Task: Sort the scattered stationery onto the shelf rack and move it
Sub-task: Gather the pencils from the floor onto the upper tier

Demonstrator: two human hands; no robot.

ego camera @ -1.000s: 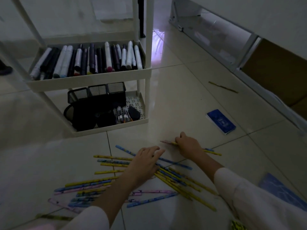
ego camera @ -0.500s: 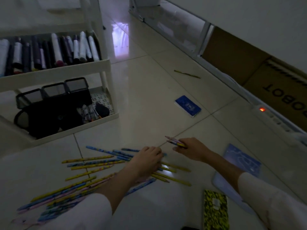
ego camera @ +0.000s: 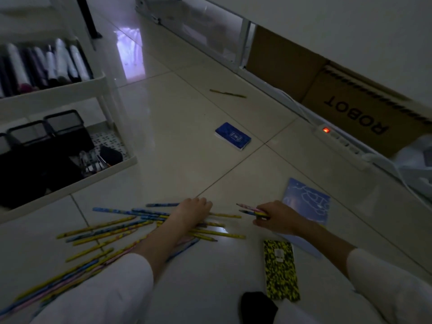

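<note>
Several yellow, blue and pink pencils (ego camera: 105, 230) lie scattered on the tiled floor at the lower left. My left hand (ego camera: 189, 213) rests flat on the pile with its fingers spread over the pencils. My right hand (ego camera: 275, 217) is closed on a small bunch of pencils (ego camera: 251, 210) whose tips point left, just above the floor. The white shelf rack (ego camera: 70, 90) stands at the left; its upper tier holds a row of markers (ego camera: 46, 64), its lower tier black mesh holders (ego camera: 46, 134) and small items.
A small dark blue notebook (ego camera: 233, 136) lies mid-floor, a light blue notebook (ego camera: 308, 202) under my right wrist, and a yellow-black notebook (ego camera: 280, 270) near my knees. A single pencil (ego camera: 228, 93) lies farther off. A cardboard box (ego camera: 364, 108) and a power strip (ego camera: 336, 139) line the right wall.
The view has swung right, so the rack sits farther left. My right hand lifted a few pencils off the floor and drew them right; my left hand stays on the pile.
</note>
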